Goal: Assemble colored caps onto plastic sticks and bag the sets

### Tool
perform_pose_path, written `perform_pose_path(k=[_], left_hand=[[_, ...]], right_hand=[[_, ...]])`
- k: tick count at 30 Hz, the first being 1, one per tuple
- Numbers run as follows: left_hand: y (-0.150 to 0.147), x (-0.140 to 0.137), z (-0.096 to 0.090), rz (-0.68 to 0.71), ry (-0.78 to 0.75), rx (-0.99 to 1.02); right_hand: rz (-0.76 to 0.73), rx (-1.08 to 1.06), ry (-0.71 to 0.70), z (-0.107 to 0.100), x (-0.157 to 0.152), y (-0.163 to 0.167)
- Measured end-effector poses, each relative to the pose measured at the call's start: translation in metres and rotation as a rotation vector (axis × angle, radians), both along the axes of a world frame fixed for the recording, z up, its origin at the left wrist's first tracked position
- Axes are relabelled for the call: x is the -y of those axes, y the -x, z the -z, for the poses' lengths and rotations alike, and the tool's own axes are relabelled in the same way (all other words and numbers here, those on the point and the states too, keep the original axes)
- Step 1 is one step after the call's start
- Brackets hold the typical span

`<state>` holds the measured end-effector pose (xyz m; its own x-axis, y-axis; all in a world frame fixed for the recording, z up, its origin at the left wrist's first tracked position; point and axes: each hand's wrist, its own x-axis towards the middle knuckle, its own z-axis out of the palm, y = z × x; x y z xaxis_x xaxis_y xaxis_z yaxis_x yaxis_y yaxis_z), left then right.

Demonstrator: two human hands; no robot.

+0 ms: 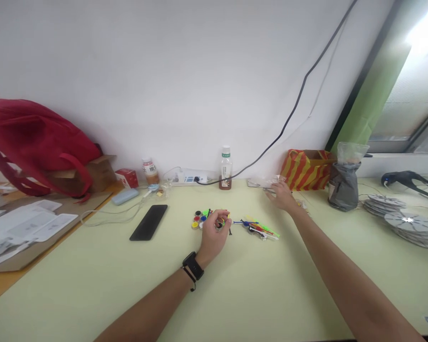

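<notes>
My left hand (214, 235), with a black watch (193, 266) on its wrist, is curled with thumb and fingertips together above the middle of the table. Small yellow and dark bits show at its fingertips, too small to name. Beside and partly behind it lie several small round coloured pieces (195, 224), in yellow, red, blue, black and green. To its right is a loose pile of thin coloured plastic sticks (260, 229). Farther back, my right hand (281, 195) reaches with fingers stretched out over clear plastic wrapping (258, 183) near the wall; its fingertips are partly unclear.
A black phone (149, 222) lies left of my hands. A bottle (226, 168) and a power strip (190, 176) stand by the wall. At right are a striped bag (303, 170), a grey bag (343, 186) and stacked discs (410, 223). A red backpack (39, 137) sits left.
</notes>
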<state>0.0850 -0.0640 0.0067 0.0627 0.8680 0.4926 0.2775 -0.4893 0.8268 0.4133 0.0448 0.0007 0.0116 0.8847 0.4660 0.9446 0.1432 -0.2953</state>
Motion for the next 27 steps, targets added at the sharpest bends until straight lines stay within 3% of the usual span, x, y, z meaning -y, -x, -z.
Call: perform_pose_path(k=[5, 7, 11, 15, 18, 21, 27], left_hand=[[-0.002, 0.003, -0.010, 0.004, -0.063, -0.045], [-0.004, 0.002, -0.022, 0.029, -0.083, -0.069], [-0.009, -0.008, -0.068, 0.061, -0.205, -0.147], [-0.011, -0.028, -0.121, 0.115, -0.346, -0.233], [-0.008, -0.042, -0.141, 0.346, -0.210, -0.315], [0.000, -0.053, -0.143, 0.546, -0.032, -0.422], [0.018, -0.064, -0.141, 0.508, 0.015, -0.296]], right_hand=[[0.036, -0.191, -0.196, -0.042, 0.003, 0.001], [-0.023, -0.403, -0.196, -0.066, 0.012, 0.004], [-0.362, -0.612, 0.063, -0.117, 0.046, 0.019], [-0.693, -0.578, 0.431, -0.151, 0.083, 0.053], [-0.806, -0.560, 0.502, -0.161, 0.095, 0.076], [-0.765, -0.594, 0.460, -0.161, 0.094, 0.084], [-0.631, -0.713, 0.262, -0.157, 0.084, 0.075]])
